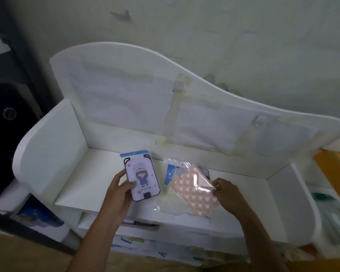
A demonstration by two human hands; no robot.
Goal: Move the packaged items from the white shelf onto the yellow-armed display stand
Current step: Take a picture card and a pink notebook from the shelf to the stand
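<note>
- Nearest the camera: two bare forearms reaching up and forward over the front lip of the white shelf [71, 185].
- Below that front lip: lower tiers with blurred packets showing blue and yellow print; contents not readable.
- Left hand [119, 190] over the shelf floor, left of centre, clamped on the lavender phone-case packet [142, 178]: thumb across its lower left face, fingers behind it.
- Lavender phone-case packet held upright and tilted slightly, lifted clear of the shelf floor; cartoon figure on its face, dark rim, blue header strip at top.
- Right hand [227, 194] over the shelf floor, right of centre, fingertips pinched on the right edge of the pink phone-case packet [194, 190].
- Pink phone-case packet in a clear glossy sleeve, quilted heart pattern, tilted diagonally; whether its lower corner touches the shelf floor cannot be told.
- Under and behind the pink packet: another packet with a blue card strip [168, 174] lying on the shelf floor, mostly covered.
- The two held packets near each other, not touching.
- Right of the shelf's right side wall: a yellow-orange panel edge [330, 169]; whether it belongs to the display stand cannot be told.
- Further right of the shelf, low: greenish blurred packets [326, 199].
- Behind the shelf floor: a tall curved white back panel [126, 85] with taped-on clear pockets and yellowed tape marks.
- Left of the shelf: a dark rounded object [8, 118], unidentifiable.
- Farthest: a stained pale wall [224, 36] above the back panel.
</note>
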